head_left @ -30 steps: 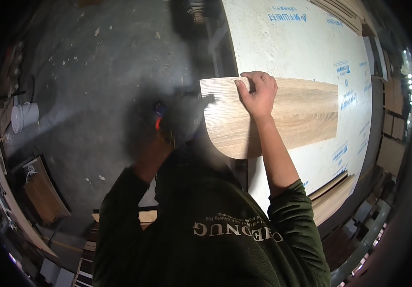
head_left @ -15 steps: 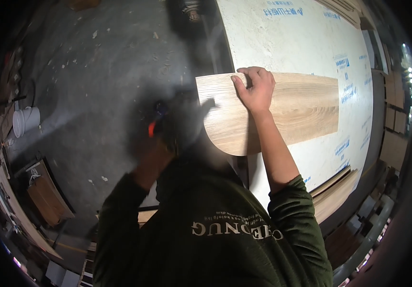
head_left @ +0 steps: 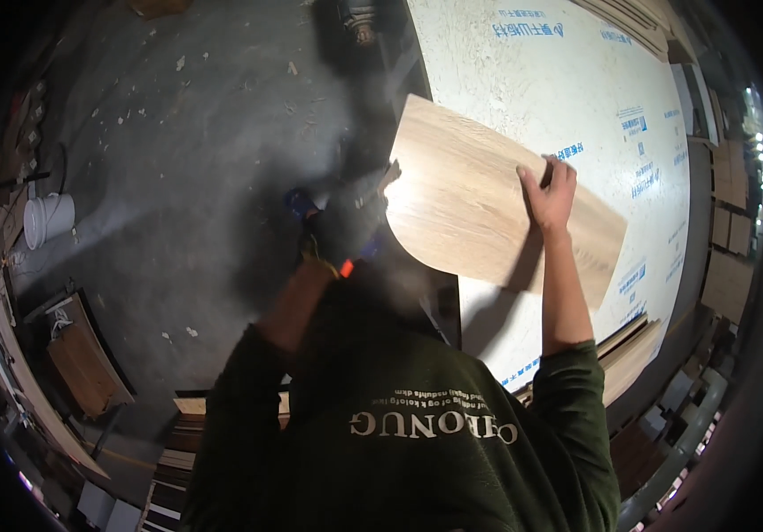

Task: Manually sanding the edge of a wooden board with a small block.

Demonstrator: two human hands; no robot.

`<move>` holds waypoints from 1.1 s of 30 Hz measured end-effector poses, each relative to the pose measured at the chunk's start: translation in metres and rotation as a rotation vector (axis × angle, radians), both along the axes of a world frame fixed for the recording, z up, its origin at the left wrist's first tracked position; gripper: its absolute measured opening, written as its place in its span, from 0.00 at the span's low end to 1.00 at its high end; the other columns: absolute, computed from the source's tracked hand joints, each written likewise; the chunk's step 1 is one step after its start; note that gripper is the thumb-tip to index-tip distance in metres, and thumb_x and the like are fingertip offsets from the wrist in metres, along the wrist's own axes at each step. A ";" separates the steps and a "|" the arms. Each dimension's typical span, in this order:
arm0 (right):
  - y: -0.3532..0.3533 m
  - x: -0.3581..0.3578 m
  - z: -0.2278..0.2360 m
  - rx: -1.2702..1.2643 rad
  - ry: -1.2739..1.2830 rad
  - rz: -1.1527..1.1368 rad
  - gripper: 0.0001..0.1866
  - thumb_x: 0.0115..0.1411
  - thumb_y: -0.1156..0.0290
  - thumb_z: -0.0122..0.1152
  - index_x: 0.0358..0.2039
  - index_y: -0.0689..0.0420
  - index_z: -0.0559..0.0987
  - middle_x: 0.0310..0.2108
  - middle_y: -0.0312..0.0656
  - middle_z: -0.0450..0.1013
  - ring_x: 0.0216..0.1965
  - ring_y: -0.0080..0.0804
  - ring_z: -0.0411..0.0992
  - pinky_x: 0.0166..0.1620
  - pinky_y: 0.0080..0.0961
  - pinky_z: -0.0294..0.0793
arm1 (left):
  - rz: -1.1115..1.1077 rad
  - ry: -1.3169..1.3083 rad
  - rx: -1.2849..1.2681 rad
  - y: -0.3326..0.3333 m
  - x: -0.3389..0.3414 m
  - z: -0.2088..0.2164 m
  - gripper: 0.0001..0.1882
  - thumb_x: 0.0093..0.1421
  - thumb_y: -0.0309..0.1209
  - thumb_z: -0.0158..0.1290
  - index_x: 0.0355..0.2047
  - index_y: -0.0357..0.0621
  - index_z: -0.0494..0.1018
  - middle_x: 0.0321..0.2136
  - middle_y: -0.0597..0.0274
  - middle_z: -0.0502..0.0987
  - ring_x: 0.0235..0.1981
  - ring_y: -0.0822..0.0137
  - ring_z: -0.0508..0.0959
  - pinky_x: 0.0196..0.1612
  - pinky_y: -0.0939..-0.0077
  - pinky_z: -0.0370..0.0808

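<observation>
A wood-grain panel [head_left: 461,199] with one rounded corner lies slanted, its left end reaching past the edge of a white sheet-topped stack. My bare right hand [head_left: 554,195] grips the panel's far edge, fingers over the rim and thumb on the face. At the panel's left end is my left hand [head_left: 346,217], in a dark glove, its thumb by the edge. Blue and orange-red parts of something show around the left hand. Shadow hides its fingers and the thing's shape.
The white stack of sheets [head_left: 479,80] has blue print on it. Wood strips [head_left: 634,359] lie along its near right side. To the left, a white bucket [head_left: 49,220] and a brown board [head_left: 89,368] stand on the grey floor. More boards [head_left: 177,452] are at the lower left.
The panel has turned clockwise, its left end swinging away from me. My right hand has slid right along its far edge. The orange-red part by my left hand has shifted right.
</observation>
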State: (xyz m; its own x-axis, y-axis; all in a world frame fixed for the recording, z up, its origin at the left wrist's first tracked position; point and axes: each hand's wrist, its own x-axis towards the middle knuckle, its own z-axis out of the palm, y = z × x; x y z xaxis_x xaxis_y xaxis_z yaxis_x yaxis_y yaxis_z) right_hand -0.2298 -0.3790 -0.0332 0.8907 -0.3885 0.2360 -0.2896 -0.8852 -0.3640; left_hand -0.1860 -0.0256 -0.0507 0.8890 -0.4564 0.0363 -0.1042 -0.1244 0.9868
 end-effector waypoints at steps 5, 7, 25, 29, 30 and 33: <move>0.023 -0.041 -0.007 -0.034 -0.085 -0.100 0.32 0.46 0.55 0.73 0.48 0.58 0.74 0.44 0.53 0.69 0.50 0.51 0.65 0.55 0.42 0.65 | -0.295 -0.703 0.262 0.010 0.097 0.001 0.20 0.61 0.24 0.49 0.54 0.43 0.72 0.43 0.50 0.79 0.38 0.61 0.80 0.41 0.69 0.76; 0.026 -0.039 -0.005 -0.025 -0.075 -0.125 0.32 0.46 0.54 0.73 0.48 0.57 0.75 0.44 0.53 0.69 0.49 0.51 0.66 0.54 0.42 0.65 | -0.335 -0.792 0.270 -0.004 0.117 0.000 0.19 0.60 0.26 0.51 0.53 0.44 0.73 0.42 0.49 0.79 0.38 0.59 0.80 0.41 0.68 0.76; 0.026 -0.040 -0.002 -0.084 -0.016 -0.219 0.32 0.45 0.48 0.72 0.46 0.54 0.77 0.43 0.48 0.70 0.47 0.46 0.67 0.54 0.41 0.64 | -0.296 -0.546 0.298 0.018 0.061 0.016 0.25 0.57 0.25 0.51 0.57 0.43 0.70 0.44 0.49 0.78 0.39 0.54 0.79 0.40 0.68 0.76; 0.031 -0.036 -0.003 -0.093 0.007 -0.235 0.32 0.45 0.45 0.71 0.46 0.53 0.77 0.43 0.46 0.71 0.48 0.44 0.67 0.56 0.42 0.61 | -0.088 -0.713 0.255 -0.004 0.062 -0.001 0.23 0.54 0.24 0.54 0.53 0.42 0.72 0.30 0.54 0.78 0.29 0.54 0.78 0.33 0.61 0.75; 0.028 -0.038 -0.001 -0.101 0.010 -0.252 0.32 0.45 0.45 0.71 0.46 0.53 0.77 0.43 0.46 0.71 0.48 0.44 0.67 0.56 0.42 0.61 | -0.112 -0.568 0.216 -0.002 0.046 -0.003 0.21 0.57 0.27 0.52 0.53 0.41 0.72 0.37 0.51 0.78 0.34 0.53 0.79 0.37 0.64 0.75; 0.032 -0.037 0.001 -0.085 0.003 -0.215 0.33 0.46 0.44 0.71 0.46 0.52 0.77 0.42 0.45 0.71 0.49 0.42 0.67 0.58 0.42 0.59 | -0.178 -0.488 0.307 0.024 -0.038 0.006 0.18 0.60 0.28 0.51 0.51 0.41 0.73 0.37 0.52 0.77 0.35 0.55 0.78 0.39 0.67 0.75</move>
State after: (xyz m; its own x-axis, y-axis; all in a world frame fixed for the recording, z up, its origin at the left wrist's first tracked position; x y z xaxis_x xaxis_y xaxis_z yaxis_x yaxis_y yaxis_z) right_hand -0.2669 -0.3475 -0.0325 0.7904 -0.5483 0.2734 -0.4761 -0.8305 -0.2893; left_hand -0.2240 -0.0017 -0.0447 0.7118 -0.6509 0.2641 -0.5815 -0.3352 0.7412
